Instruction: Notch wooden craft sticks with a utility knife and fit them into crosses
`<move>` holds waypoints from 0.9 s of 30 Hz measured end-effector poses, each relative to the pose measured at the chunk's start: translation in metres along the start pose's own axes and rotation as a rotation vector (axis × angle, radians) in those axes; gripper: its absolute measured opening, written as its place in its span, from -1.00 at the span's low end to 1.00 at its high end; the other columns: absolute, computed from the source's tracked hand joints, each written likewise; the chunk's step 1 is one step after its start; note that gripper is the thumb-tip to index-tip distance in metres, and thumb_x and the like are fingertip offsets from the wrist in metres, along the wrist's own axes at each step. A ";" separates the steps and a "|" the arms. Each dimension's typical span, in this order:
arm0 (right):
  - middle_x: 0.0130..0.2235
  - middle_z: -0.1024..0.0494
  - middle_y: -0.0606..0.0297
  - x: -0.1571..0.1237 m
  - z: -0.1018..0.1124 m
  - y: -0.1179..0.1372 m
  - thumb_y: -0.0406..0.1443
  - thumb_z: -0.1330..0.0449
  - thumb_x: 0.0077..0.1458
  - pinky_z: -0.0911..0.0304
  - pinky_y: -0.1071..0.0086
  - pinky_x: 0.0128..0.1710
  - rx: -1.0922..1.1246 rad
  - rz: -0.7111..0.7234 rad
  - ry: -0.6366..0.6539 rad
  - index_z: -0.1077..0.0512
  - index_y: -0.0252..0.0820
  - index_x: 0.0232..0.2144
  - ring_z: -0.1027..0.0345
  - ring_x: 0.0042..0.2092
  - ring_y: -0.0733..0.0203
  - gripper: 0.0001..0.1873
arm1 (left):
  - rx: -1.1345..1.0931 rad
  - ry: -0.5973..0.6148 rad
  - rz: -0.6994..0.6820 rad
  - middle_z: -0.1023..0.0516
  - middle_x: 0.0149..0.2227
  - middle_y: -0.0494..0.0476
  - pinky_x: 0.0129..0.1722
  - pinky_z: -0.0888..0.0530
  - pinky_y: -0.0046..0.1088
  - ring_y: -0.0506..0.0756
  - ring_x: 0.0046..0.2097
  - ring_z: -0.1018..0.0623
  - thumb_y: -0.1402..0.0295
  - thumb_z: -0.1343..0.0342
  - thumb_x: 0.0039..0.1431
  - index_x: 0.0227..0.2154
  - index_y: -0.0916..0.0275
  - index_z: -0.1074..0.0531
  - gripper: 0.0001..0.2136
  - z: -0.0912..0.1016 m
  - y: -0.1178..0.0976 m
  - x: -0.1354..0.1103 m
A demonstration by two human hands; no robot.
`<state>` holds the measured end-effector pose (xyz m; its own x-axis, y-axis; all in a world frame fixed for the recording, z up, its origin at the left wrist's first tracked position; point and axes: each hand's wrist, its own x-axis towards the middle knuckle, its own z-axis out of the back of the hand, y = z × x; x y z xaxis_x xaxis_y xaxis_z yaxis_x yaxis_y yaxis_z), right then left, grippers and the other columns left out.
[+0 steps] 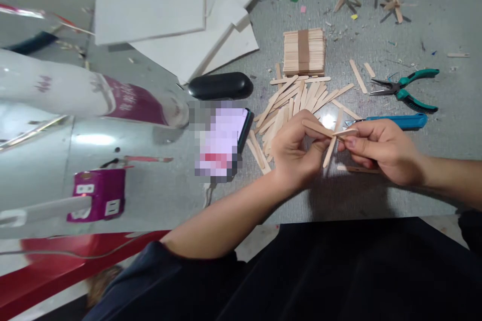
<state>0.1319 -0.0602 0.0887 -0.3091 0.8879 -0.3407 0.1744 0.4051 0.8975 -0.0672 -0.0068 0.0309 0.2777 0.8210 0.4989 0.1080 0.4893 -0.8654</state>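
Between my two hands are wooden craft sticks (pixel 330 152) crossed over one another in a star-like shape. My left hand (pixel 299 148) pinches one arm of the crossed sticks. On the other side, my right hand (pixel 380 150) grips another arm between thumb and fingers. Behind my left hand lies a loose pile of craft sticks (pixel 280 118). A blue utility knife (pixel 399 121) rests just behind my right hand, its blade toward the sticks. One more stick (pixel 357 169) lies under my right hand, partly hidden.
A banded bundle of sticks (pixel 314 52), teal-handled pliers (pixel 404 89) and several crossed-stick pieces (pixel 393 5) lie farther back. To the left are a phone (pixel 222 143), a black case (pixel 221 85), white foam boards (pixel 150 0), a large bottle (pixel 131 95) and a purple box (pixel 100 193).
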 end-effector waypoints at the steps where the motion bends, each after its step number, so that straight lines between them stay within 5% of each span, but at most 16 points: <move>1: -0.59 -0.27 0.54 0.000 -0.001 -0.001 0.08 -0.51 0.32 0.02 0.42 -0.56 0.019 -0.009 -0.004 -0.62 -0.16 -0.26 -0.01 -0.56 0.41 -0.56 | -0.006 0.003 0.004 -0.63 -0.36 0.06 -0.28 -0.51 -0.35 0.05 -0.31 -0.60 0.25 -0.41 0.47 -0.36 0.15 -0.63 -0.76 0.000 -0.001 0.000; 7: -0.57 -0.33 0.49 0.006 0.009 -0.004 0.11 -0.52 0.30 0.05 0.39 -0.55 -0.066 0.018 -0.001 -0.66 -0.15 -0.25 -0.09 -0.54 0.36 -0.54 | -0.303 0.088 0.196 -0.69 -0.30 0.12 -0.23 -0.60 -0.31 0.09 -0.27 -0.66 0.02 -0.42 0.46 -0.24 0.10 -0.70 -0.73 0.001 0.007 0.005; 17: -0.57 -0.27 0.56 0.018 0.020 -0.012 0.10 -0.45 0.35 0.09 0.41 -0.50 -0.058 0.018 0.183 -0.60 -0.21 -0.21 -0.01 -0.52 0.36 -0.53 | -0.193 0.096 0.297 -0.62 -0.36 0.08 -0.33 -0.47 -0.46 0.02 -0.35 -0.57 0.05 -0.43 0.47 -0.33 0.18 -0.55 -0.64 0.007 0.004 0.000; 22: -0.58 -0.20 0.62 0.018 0.015 -0.013 0.12 -0.39 0.38 0.14 0.40 -0.52 -0.037 0.009 0.197 -0.55 -0.19 -0.16 0.06 -0.54 0.36 -0.52 | -0.238 0.197 0.531 -0.57 -0.39 0.07 -0.29 -0.48 -0.40 0.06 -0.36 -0.54 -0.14 -0.39 0.43 -0.36 0.18 -0.49 -0.51 0.008 0.005 -0.003; 27: -0.56 -0.20 0.61 0.021 0.021 -0.014 0.13 -0.40 0.38 0.15 0.40 -0.49 -0.040 -0.027 0.195 -0.54 -0.18 -0.14 0.06 -0.50 0.36 -0.51 | -0.324 0.163 0.621 -0.54 -0.43 0.05 -0.29 -0.49 -0.41 0.06 -0.36 -0.54 -0.16 -0.52 0.28 -0.38 0.19 -0.48 -0.47 0.009 0.005 0.005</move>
<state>0.1422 -0.0427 0.0626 -0.4886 0.8166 -0.3073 0.1281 0.4156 0.9005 -0.0738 0.0024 0.0291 0.5157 0.8529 -0.0814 0.1549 -0.1863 -0.9702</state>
